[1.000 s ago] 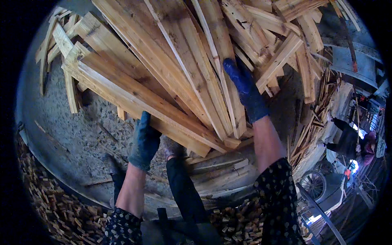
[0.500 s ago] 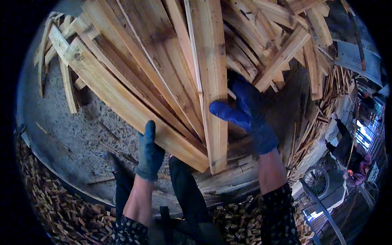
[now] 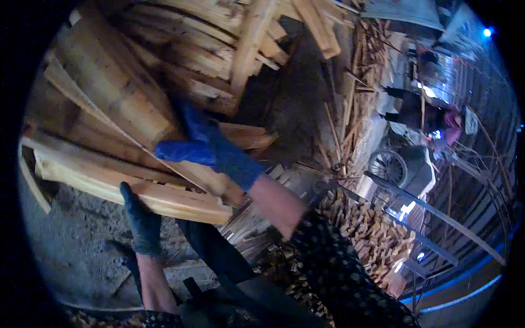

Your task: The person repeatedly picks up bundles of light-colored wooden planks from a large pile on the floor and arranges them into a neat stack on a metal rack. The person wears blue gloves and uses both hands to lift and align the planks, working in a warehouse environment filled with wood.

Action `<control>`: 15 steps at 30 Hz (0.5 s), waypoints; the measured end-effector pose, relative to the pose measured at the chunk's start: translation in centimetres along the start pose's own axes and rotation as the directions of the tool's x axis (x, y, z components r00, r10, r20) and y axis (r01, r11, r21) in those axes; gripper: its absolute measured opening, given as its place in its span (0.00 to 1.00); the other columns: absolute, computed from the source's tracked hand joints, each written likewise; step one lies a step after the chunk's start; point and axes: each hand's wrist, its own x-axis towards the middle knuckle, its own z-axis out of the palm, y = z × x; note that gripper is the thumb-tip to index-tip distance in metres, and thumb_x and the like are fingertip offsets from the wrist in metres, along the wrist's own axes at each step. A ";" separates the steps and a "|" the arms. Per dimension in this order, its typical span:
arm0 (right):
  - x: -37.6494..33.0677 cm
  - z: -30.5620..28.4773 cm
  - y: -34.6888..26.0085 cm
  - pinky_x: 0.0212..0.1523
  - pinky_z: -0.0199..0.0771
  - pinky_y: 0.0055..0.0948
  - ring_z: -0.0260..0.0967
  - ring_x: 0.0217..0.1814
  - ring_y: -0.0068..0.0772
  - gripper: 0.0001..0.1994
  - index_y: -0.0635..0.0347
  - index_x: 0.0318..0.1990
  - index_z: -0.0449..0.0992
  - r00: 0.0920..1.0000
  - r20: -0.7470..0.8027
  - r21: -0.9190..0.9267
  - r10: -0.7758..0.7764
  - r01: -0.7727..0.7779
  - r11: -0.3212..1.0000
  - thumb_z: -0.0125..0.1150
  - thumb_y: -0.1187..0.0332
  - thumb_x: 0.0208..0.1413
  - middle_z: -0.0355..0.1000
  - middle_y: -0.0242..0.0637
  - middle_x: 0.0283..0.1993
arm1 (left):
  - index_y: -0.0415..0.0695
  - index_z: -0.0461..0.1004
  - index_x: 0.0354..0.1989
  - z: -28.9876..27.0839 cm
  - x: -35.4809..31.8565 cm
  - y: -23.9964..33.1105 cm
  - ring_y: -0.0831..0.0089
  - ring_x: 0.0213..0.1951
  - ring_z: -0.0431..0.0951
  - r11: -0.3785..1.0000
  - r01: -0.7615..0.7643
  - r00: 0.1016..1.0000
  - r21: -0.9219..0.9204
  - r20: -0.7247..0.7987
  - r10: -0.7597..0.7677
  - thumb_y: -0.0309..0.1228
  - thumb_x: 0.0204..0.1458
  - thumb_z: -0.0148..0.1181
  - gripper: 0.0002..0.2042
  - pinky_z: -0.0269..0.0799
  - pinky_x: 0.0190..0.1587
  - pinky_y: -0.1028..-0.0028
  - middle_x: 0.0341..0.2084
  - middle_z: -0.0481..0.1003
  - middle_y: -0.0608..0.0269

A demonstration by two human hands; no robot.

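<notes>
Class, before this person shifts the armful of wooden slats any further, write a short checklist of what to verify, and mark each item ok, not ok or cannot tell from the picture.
1. Both hands gloved: ok. The left hand wears a dark glove, the right hand a blue one.
2. Left hand supports the bundle of slats from below: ok, its fingers reach up to the lowest slat.
3. Right hand bears on the slats: ok, it lies across them.
4. Grip firm enough: cannot tell, the picture is blurred.
5. Slats aligned: not ok, their ends fan out unevenly.
6. Other person apart from the bundle: ok, off to the right.
</notes>
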 end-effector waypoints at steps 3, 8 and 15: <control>0.9 -1.1 3.8 0.69 0.49 0.35 0.51 0.69 0.39 0.54 0.66 0.68 0.46 0.986 -0.072 0.007 0.150 -0.150 0.989 0.75 0.53 0.39 0.54 0.48 0.68 | 0.45 0.50 0.66 -5.2 4.0 -1.9 0.61 0.62 0.59 0.996 -0.053 0.997 0.071 0.060 0.048 0.54 0.59 0.47 0.34 0.55 0.64 0.59 0.63 0.56 0.57; -0.7 -0.3 2.3 0.65 0.57 0.30 0.57 0.64 0.32 0.43 0.65 0.67 0.50 0.930 0.121 0.494 0.347 -0.359 0.792 0.70 0.64 0.47 0.59 0.40 0.63 | 0.43 0.53 0.64 -3.3 0.8 -2.2 0.61 0.61 0.61 0.999 0.018 0.999 0.041 0.030 -0.019 0.55 0.57 0.49 0.34 0.55 0.64 0.60 0.59 0.61 0.57; -2.5 1.3 1.9 0.61 0.61 0.31 0.59 0.61 0.30 0.40 0.63 0.67 0.53 0.917 0.166 0.245 0.362 -0.394 0.886 0.68 0.70 0.46 0.61 0.38 0.60 | 0.36 0.62 0.57 -5.3 -1.6 -3.7 0.71 0.47 0.70 0.951 0.054 0.999 0.306 -0.006 -0.054 0.46 0.55 0.59 0.30 0.68 0.51 0.71 0.46 0.69 0.58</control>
